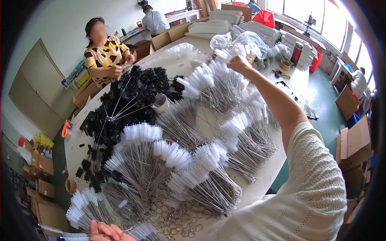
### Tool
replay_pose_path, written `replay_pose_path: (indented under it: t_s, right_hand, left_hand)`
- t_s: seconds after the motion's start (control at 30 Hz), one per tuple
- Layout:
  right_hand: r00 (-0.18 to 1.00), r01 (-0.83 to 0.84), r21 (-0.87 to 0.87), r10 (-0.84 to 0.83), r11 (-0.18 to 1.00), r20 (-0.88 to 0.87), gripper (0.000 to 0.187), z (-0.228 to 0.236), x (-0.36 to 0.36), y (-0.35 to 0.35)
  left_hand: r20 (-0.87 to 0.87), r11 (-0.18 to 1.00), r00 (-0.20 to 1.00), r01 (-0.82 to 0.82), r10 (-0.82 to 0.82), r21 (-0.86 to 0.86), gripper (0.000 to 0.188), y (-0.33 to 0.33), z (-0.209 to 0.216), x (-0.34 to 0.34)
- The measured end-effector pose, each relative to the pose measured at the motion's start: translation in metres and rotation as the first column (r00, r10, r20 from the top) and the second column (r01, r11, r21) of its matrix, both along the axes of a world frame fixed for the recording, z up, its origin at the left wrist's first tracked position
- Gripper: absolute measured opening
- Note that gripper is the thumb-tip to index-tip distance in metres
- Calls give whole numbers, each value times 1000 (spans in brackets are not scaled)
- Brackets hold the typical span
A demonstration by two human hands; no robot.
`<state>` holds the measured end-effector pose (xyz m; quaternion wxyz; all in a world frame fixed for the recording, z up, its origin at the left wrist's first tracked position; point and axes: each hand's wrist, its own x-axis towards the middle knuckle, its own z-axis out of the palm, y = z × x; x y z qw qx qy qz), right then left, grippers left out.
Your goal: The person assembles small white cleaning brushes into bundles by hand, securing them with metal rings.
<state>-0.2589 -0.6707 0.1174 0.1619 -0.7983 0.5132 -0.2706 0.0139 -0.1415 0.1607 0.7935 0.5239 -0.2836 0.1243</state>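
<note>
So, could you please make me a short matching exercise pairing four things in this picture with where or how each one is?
Things:
1. Metal rings
2. Dark red flask
3. Left hand
4. Heap of black bristles

Places and states:
A. At the lower left of the picture, holding white brushes
B. In front of the person in the yellow-and-black top
C. Scattered loose toward the near edge of the table
D. Standing upright beside a brown roll

Right pairs: 1-C, 2-D, 3-A, 4-B.
</note>
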Motion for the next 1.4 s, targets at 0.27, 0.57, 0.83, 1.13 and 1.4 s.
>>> replay_pose_path:
  t_s: [0.27, 0.57, 0.83, 1.13, 1.4]
  right_hand:
    - [933, 310, 91, -284, 946, -223, 29, -40, 4, -8]
    - [933, 324, -306, -250, 895, 258, 20, 28, 16, 35]
    - [943, 130, -363, -2, 923, 332, 24, 70, 11, 69]
    - [263, -908, 109, 348, 404, 900, 26, 49, 82, 288]
    - [291, -894, 107, 382, 436, 877, 32, 33, 91, 403]
  left_hand:
    - [-5, 989, 990, 143, -143, 43, 44, -4, -4, -4]
    - [-212, 808, 792, 502, -573, -309, 39, -11, -4, -8]
    - [-262, 714, 669, 682, -696, -159, 39, 6, -1, -13]
    - [-82, 783, 804, 593, -589, 188, 27, -38, -22, -50]
    - [175, 783, 806, 458, -566, 422, 27, -61, -54, -69]
